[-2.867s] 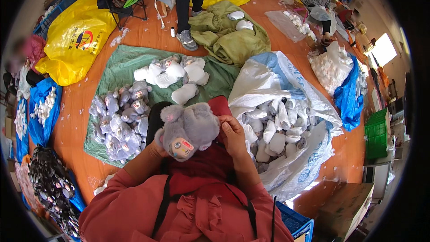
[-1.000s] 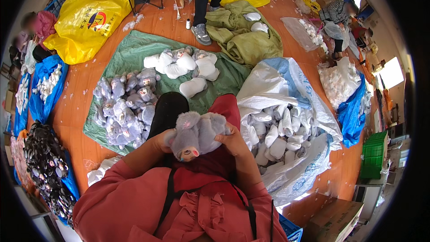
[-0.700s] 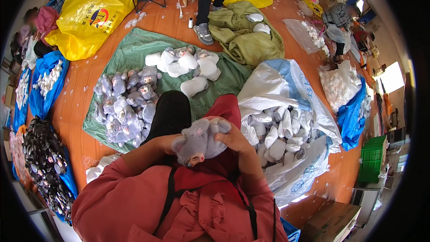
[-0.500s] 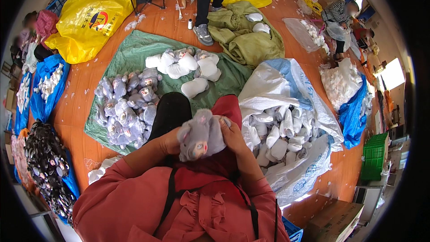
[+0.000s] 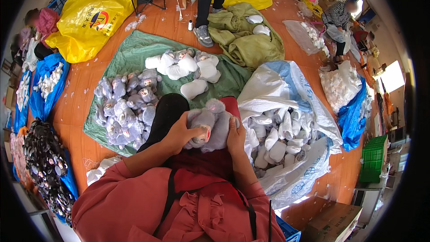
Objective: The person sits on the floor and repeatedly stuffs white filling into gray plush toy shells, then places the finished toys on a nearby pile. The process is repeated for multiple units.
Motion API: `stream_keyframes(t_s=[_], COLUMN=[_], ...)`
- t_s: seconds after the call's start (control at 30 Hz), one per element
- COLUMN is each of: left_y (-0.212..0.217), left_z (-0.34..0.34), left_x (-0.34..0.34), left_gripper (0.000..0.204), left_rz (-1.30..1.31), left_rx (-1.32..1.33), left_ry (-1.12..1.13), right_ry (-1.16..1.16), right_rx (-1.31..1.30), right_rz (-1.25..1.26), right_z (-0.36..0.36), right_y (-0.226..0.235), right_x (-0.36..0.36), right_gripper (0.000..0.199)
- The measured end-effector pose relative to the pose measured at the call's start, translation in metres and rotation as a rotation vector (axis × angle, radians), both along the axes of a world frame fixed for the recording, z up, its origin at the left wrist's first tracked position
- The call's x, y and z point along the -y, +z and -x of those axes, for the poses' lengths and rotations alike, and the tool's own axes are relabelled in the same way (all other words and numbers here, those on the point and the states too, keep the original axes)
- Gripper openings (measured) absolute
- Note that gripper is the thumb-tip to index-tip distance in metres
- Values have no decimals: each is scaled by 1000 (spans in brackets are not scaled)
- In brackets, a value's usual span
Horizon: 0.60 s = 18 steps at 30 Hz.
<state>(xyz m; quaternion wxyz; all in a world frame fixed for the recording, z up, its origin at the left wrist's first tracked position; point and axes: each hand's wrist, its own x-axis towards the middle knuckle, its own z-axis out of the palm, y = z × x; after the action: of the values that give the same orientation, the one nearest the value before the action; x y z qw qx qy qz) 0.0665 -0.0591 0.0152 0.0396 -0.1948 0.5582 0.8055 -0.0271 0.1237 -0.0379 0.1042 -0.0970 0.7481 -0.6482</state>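
A grey plush toy (image 5: 217,127) with a small pale face and round fuzzy ears is held above my lap. My left hand (image 5: 180,133) grips its face side, the thumb laid across the toy close to the face. On the opposite side my right hand (image 5: 235,135) is closed round the plush, thumb upward. Beyond my left knee lies a heap of similar grey plush toys (image 5: 126,107) on a green sheet (image 5: 134,47). White stuffed pieces (image 5: 179,68) rest farther up that sheet.
At my right stands an open white woven sack (image 5: 264,87) full of white stuffed pieces (image 5: 284,139). Black plush toys (image 5: 45,166) are piled at far left. A cardboard box (image 5: 333,222) and a green crate (image 5: 374,159) are at right. Another person's legs (image 5: 212,0) are ahead.
The toy has been raised slightly away from my body and turned, its face shifting up and right. My left hand has come round to its front, with the thumb now showing.
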Motion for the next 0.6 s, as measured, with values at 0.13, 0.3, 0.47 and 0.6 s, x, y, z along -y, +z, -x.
stream_keyframes(t_s=[0.13,0.3,0.47,0.6], left_y=[-4,17,6,12], left_z=[3,-5,2,2], left_x=[-4,-8,0,12], left_gripper=[75,82,89,92], left_rz=[167,407,-6,-165], left_rx=[68,-21,-154,-165], left_ry=[82,-9,39,0], right_ry=[-27,-20,-47,50], right_rx=[4,-135,-9,166], right_rz=[-17,-86,-11,328], right_z=[0,-3,-7,-10], right_y=[-9,7,12,-4], right_x=[-6,-2,-10,-18], right_gripper=[39,38,28,26])
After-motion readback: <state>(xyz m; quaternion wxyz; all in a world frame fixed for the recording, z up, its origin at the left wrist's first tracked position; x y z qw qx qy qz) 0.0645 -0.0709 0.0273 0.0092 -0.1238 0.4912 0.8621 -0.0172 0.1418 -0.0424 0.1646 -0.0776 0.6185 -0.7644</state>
